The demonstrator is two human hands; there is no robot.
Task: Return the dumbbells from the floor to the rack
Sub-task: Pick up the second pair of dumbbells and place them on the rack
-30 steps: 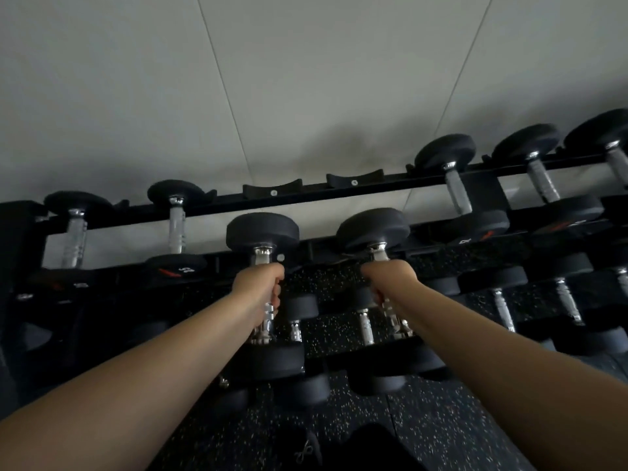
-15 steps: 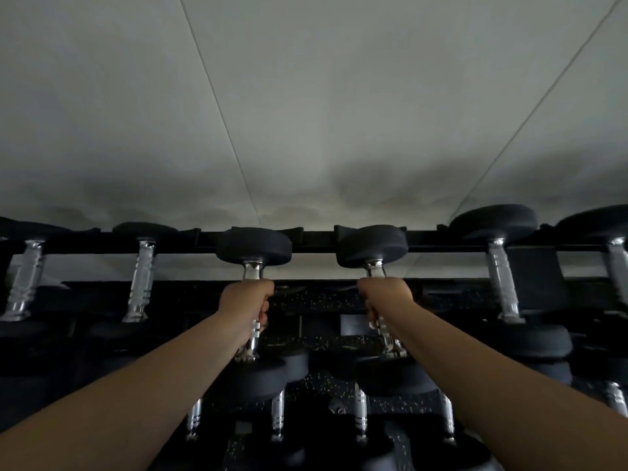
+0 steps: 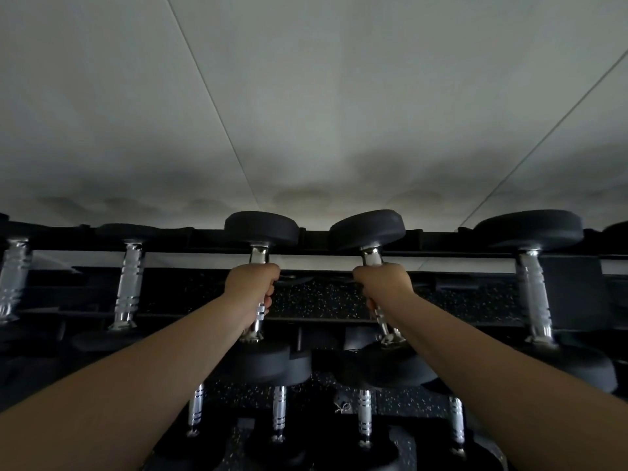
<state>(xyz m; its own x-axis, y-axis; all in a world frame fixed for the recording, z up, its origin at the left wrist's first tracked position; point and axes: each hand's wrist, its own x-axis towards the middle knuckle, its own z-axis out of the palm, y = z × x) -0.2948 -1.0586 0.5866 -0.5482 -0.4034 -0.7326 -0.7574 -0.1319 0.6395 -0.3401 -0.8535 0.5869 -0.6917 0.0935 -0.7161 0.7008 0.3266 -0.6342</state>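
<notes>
Left hand [image 3: 252,286]: fingers wrapped tight round the chrome handle of the left dumbbell [image 3: 261,229], gripping near its upper end.
Right hand [image 3: 383,283]: fingers curled tight round the handle of the right dumbbell [image 3: 367,230], also near the top.
Left dumbbell: roughly upright, its far head level with the rack's top rail [image 3: 441,244] and in front of it; its near head hangs below the hand, over the lower tiers.
Right dumbbell: just beside the left one along the top rail, tilted so its far head leans toward the left dumbbell; the two far heads are close but apart.
Contact with the rail: whether either far head already rests on the top rail cannot be told.
Racked dumbbells: one [image 3: 534,287] lies across the tier to the right of the held pair, and two [image 3: 129,283] to their left, handles running from the top rail down toward the viewer.
Lower tier: four more chrome handles [image 3: 279,412] show below the held pair.
Wall [image 3: 306,113]: pale and panelled, rising behind the top rail.
</notes>
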